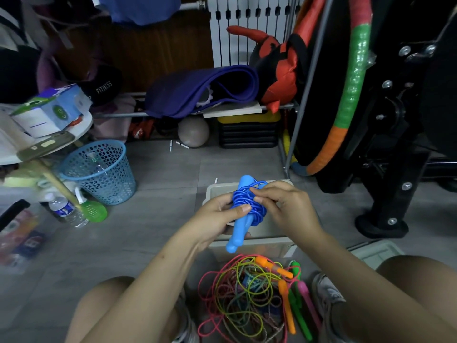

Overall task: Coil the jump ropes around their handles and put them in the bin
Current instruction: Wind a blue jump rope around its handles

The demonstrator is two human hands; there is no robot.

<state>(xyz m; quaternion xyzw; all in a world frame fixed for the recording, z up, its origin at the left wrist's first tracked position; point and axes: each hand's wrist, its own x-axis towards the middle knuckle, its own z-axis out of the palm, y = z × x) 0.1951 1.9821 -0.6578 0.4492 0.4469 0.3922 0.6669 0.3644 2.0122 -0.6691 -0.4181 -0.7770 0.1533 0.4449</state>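
Observation:
A blue jump rope [243, 203] is wound in a bundle around its two light-blue handles, held over the white plastic bin [262, 240]. My left hand [217, 214] grips the handles from the left, thumb pressed on the coils. My right hand [282, 206] pinches a strand of the blue rope at the top of the bundle. On the floor between my knees lies a tangled pile of pink, yellow and green jump ropes [249, 295] with orange, green and pink handles [294, 293].
A blue mesh wastebasket [99, 170] stands at the left, with a water bottle [66, 211] and a green spray bottle [92, 209] beside it. A bin lid [376, 251] lies at the right. A black exercise machine [395, 144] and a shelf rack stand behind.

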